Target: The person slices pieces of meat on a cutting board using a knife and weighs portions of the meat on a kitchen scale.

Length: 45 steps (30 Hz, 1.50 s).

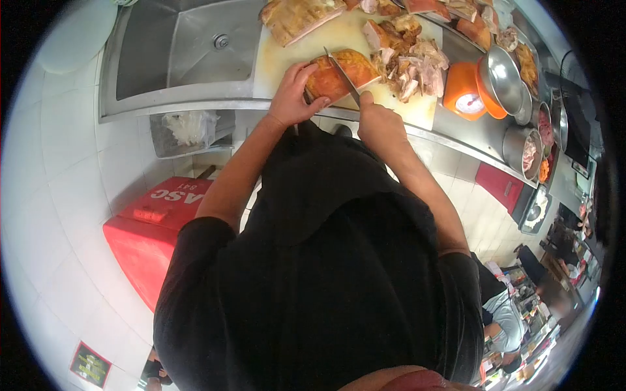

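My left hand (291, 96) grips the left end of a slab of roast pork (326, 83), its fingers over the far side and its thumb at the near edge. My right hand (382, 125) is closed round the handle of a knife (343, 75). The blade lies slantwise across the top of the slab, its tip pointing away from me. Under the pork is a pale cutting board (274, 73). Beside the blade, on the right, sits a pile of chopped meat (417, 68). A larger roast slab (297, 18) rests at the back of the board.
Left of the board is a steel sink (147, 58). An orange scale (466, 91) with a steel bowl (502, 73) stands on the right, near metal pots (520, 150). Below the counter are a plastic bag (190, 128) and a red box (156, 215). People (505, 322) are behind, lower right.
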Motion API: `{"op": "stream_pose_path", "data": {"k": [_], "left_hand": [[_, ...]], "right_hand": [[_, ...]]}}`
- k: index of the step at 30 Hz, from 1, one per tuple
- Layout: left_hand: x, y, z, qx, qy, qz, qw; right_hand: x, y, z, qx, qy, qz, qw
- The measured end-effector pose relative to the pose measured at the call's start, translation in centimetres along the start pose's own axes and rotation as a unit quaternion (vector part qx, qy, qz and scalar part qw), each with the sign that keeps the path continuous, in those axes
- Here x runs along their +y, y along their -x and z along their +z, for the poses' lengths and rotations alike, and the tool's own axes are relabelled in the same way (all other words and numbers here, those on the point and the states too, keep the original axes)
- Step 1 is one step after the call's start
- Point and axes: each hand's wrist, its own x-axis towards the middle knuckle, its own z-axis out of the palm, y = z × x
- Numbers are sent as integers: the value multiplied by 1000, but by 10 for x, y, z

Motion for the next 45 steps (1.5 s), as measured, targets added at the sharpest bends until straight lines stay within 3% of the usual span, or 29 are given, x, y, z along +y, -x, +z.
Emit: {"op": "stream_pose_path", "data": {"k": [9,21,30,33,45], "left_hand": [[0,14,9,56,20,-40,997],[-13,10,-2,41,52,-63,996],[-25,3,-5,41,104,-17,994],[-23,-2,-4,24,66,-12,997],[-36,-8,12,16,37,-26,999]], "right_hand": [[15,0,10,52,-27,-76,995],[-9,-8,-14,-29,42,8,999],[-26,-15,-29,-72,77,38,994],[-32,-19,-39,-99,95,47,989],[-27,-18,-25,-71,74,40,994]]}}
